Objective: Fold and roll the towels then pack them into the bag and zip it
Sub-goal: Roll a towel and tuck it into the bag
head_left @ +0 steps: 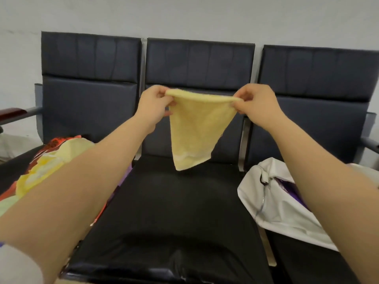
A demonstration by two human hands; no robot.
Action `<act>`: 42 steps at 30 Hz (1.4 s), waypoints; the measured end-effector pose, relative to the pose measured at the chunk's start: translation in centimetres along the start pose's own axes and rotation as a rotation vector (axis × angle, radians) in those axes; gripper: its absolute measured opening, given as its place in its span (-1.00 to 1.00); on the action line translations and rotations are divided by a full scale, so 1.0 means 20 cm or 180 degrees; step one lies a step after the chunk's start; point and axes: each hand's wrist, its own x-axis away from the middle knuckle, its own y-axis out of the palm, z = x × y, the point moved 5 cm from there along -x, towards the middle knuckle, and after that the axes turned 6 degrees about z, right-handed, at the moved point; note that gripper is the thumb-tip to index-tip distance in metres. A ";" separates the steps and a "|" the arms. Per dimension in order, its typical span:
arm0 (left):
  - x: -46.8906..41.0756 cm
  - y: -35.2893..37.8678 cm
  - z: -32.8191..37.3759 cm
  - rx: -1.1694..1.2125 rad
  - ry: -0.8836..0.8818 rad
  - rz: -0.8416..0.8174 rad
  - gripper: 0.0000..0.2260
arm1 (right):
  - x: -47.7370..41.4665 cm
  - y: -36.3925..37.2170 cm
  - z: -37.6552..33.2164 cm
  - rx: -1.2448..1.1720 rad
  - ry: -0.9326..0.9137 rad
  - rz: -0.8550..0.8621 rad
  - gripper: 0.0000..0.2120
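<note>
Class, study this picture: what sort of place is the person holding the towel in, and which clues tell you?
Likely a waiting area, such as a lobby or corridor: three linked dark padded seats stand in a row against a plain pale wall, with a wood-capped armrest at the left end.

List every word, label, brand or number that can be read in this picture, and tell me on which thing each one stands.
No text here can be read with certainty.
Red and orange item on the left seat: dark marks that may be print, too blurred to read.
Yellow towel: no words or label show.
White bag: no words or brand show.
Dark seats: no signs or numbers show.
</note>
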 end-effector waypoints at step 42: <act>1.17 -0.19 -1.12 -0.2225 0.0285 -0.2814 -0.42 | 1.45 0.66 0.53 0.0359 0.0069 -0.3071 -0.71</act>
